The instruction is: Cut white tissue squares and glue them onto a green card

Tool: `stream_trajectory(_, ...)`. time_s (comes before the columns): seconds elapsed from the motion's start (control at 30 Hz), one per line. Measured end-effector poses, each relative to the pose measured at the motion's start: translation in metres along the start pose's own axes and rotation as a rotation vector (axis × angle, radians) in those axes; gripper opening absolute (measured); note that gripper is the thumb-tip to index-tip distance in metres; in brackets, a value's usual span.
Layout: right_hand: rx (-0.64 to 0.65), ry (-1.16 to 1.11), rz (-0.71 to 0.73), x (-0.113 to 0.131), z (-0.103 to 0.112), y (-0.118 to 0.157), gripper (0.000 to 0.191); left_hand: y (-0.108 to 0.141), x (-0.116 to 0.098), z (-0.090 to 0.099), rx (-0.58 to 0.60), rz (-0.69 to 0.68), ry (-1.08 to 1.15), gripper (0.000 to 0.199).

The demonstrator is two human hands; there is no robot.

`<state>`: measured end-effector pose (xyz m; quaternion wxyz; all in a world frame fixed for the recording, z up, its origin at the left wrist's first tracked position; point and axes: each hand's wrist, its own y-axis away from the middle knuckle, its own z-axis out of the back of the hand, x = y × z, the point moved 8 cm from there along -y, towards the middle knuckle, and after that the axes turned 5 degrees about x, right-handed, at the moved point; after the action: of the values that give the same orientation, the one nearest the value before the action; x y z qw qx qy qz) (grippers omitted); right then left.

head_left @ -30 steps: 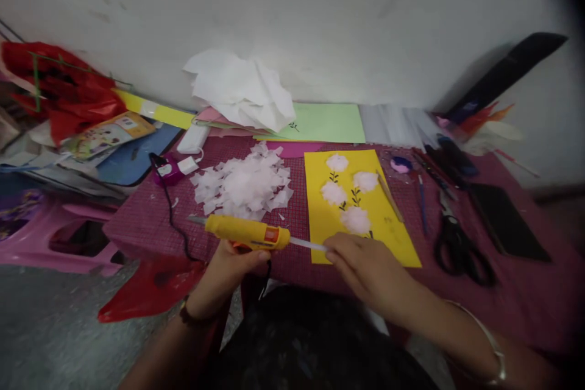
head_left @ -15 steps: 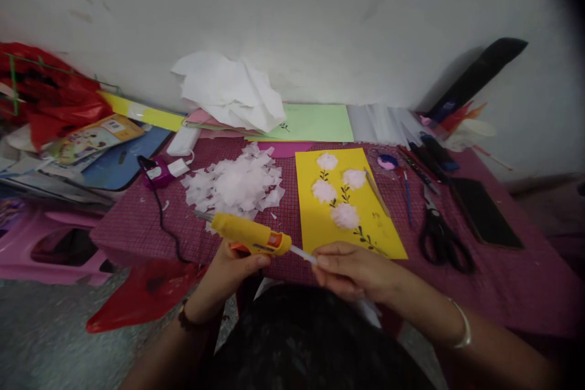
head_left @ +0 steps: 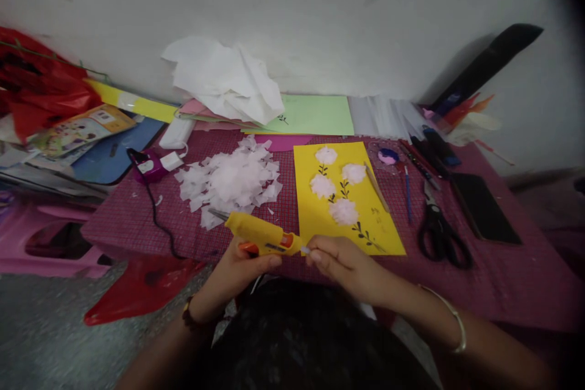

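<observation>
My left hand [head_left: 244,268] is closed round the handle of a yellow glue gun [head_left: 258,234], whose nozzle points to the upper left. An orange trigger [head_left: 248,248] shows beside the fingers. At the gun's rear end my right hand [head_left: 338,265] pinches a whitish glue stick [head_left: 304,250], of which only a short piece is visible. Behind the gun lies a heap of white paper pieces [head_left: 237,177]. Beyond my right hand is a yellow sheet [head_left: 306,219] with pale pink paper flowers [head_left: 343,212] and dark painted leaves, and a thin stick rests on its right side.
Black-handled scissors [head_left: 441,237], a blue brush [head_left: 407,195] and a dark phone-like slab [head_left: 484,207] lie at the right. A purple plug adapter [head_left: 150,166] with a black cord is at the left. Crumpled white paper [head_left: 223,79] and a green sheet [head_left: 320,116] lie along the wall.
My right hand has come closer to the gun's rear, and less of the glue stick shows outside it. The gun has shifted slightly right in the view.
</observation>
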<state>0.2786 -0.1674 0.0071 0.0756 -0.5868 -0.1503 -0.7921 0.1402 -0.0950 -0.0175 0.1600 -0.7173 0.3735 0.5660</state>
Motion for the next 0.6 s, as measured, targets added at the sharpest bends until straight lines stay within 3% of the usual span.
stream_trajectory(0.13,0.226,-0.508,-0.128,-0.016,-0.017,-0.003,0.036,0.001,0.002,0.003,0.039,-0.001,0.005,0.024)
stream_trajectory(0.23,0.29,-0.649,-0.163,-0.017,-0.024,-0.003,0.037,0.001,0.004,0.004,0.049,0.011,0.015,0.025)
stream_trajectory(0.43,0.234,-0.324,-0.129,-0.005,-0.014,0.001,0.034,0.002,0.003,0.008,0.044,-0.002,0.05,0.025)
stream_trajectory(0.6,0.224,-0.237,-0.136,-0.001,-0.009,0.007,0.038,0.002,0.002,0.017,0.016,-0.002,0.073,0.027)
